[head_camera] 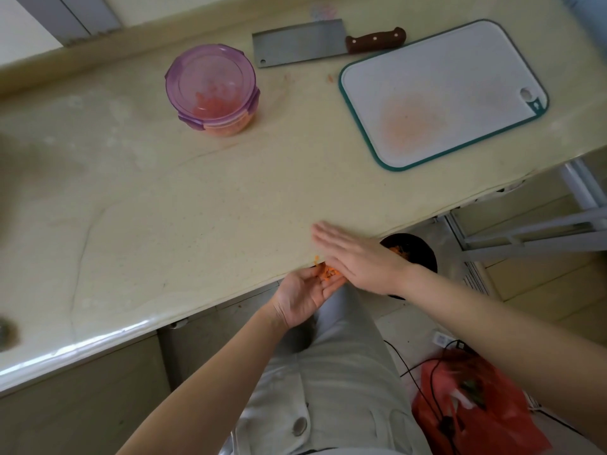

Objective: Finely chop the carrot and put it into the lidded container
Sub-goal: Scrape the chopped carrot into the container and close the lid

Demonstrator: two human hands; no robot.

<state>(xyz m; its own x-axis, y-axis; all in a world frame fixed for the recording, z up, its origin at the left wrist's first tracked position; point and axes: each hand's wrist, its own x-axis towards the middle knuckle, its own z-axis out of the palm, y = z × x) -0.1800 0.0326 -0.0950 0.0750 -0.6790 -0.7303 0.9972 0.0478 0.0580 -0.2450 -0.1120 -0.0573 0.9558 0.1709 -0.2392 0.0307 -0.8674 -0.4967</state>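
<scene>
Sweeping loose carrot bits (pixel 328 272) off table (pixel 197 208) edge with flat, fully open right hand (pixel 354 257) into left hand (pixel 305 292), cupping palm-up, gripping nothing. Bits probably light, damp, clingy: scooping, not pinching. Remaining carrot sitting in closed lidded container (pixel 213 90), well apart.

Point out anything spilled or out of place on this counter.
Stray carrot bits lie at the front edge of the counter, outside the lidded container; the flat right hand is beside them, above the cupped left hand, which holds more. Another scrap lies near the cutting board, which bears an orange stain.
</scene>
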